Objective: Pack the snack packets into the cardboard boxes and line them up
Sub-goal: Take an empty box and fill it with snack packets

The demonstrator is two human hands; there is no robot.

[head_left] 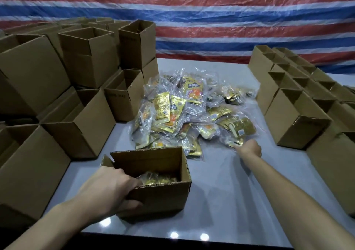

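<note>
two slender bare forearms, a bare left hand (107, 190) and a bare right hand (249, 148)

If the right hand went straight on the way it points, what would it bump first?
Most likely the pile of snack packets: the right hand is at its near edge, with a gold packet just ahead.

Red-white-blue striped tarp (230, 19) behind, glossy grey table (221, 201), likely lamp reflections (174, 235).

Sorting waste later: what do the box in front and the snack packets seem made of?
The box: corrugated cardboard, matte brown; fluting shows along its cut rim. The snack packets: probably shiny gold foil pouches inside clear plastic bags that wrinkle and glint.
</note>
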